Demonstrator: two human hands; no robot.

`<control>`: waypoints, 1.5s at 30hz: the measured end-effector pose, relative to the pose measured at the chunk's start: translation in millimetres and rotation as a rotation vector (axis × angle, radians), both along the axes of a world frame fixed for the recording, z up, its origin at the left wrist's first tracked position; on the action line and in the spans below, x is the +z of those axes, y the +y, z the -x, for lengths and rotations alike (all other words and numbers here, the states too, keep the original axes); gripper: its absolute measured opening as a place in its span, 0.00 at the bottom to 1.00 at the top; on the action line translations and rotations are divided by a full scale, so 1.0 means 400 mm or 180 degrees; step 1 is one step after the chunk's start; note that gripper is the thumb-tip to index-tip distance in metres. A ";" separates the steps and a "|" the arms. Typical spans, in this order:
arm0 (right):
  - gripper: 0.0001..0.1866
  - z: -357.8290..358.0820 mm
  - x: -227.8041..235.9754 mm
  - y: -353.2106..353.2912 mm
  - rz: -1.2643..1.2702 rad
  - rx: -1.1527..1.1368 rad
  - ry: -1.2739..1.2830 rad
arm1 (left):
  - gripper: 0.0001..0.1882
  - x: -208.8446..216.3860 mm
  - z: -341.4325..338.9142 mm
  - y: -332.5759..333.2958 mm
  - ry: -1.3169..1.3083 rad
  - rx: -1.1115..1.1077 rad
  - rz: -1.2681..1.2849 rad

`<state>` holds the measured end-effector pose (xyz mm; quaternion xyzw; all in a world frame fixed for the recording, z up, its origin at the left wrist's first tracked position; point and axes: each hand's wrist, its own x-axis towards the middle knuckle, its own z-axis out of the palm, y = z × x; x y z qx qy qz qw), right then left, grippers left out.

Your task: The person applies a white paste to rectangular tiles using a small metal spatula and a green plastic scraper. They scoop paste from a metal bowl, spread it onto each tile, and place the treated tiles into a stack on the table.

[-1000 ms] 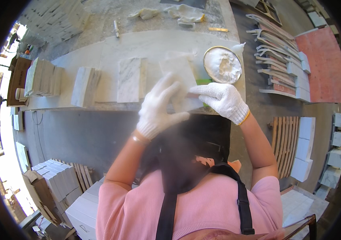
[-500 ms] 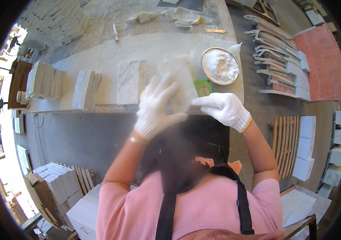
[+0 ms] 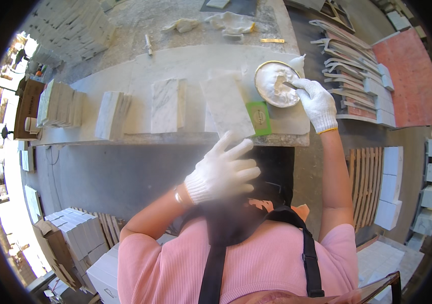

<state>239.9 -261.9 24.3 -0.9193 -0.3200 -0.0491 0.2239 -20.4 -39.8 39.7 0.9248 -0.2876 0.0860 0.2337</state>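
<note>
My right hand (image 3: 317, 105), in a white knit glove, pinches a small scraper (image 3: 290, 85). Its dark blade reaches into a round tub of white paste (image 3: 269, 81), and the handle is hidden in my fingers. My left hand (image 3: 226, 171), gloved alike, hovers just in front of the bench edge with fingers spread and nothing in it. Beyond its fingertips lies a white marble tile (image 3: 227, 105), slightly tilted to the left. A green pad-like piece (image 3: 260, 119) with a pale label touches the tile's right side.
Left along the bench (image 3: 140, 121) stand a marble tile pair (image 3: 167, 105), another small stack (image 3: 112, 115) and a thicker stack (image 3: 59, 105). Loose gloves (image 3: 231, 22), a marker (image 3: 148, 44) and a yellow strip (image 3: 272, 40) lie farther back. Straps hang off a pallet (image 3: 347, 76) at right.
My right hand has moved right and away from me, from the tile's near edge to the tub, with the scraper. My left hand has drawn back off the tile toward me.
</note>
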 end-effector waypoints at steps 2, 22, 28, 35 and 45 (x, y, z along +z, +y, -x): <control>0.14 -0.006 -0.012 0.001 0.0268 -0.0134 0.0111 | 0.25 0.006 0.021 0.019 -0.0082 0.0200 0.0201; 0.13 0.202 0.047 0.117 -0.1138 0.1346 0.1299 | 0.16 0.013 0.012 0.062 -0.0212 0.0798 0.0537; 0.15 0.230 0.050 0.125 -0.0769 0.1402 0.1404 | 0.19 0.007 0.066 0.086 -0.0375 0.1430 0.0587; 0.15 0.229 0.068 0.075 -0.0780 0.1484 0.1994 | 0.31 0.007 0.010 0.086 -0.0191 0.1403 0.0451; 0.10 0.013 0.014 0.035 0.0685 -0.0190 0.0085 | 0.29 0.029 -0.038 0.041 0.0059 0.0588 0.0059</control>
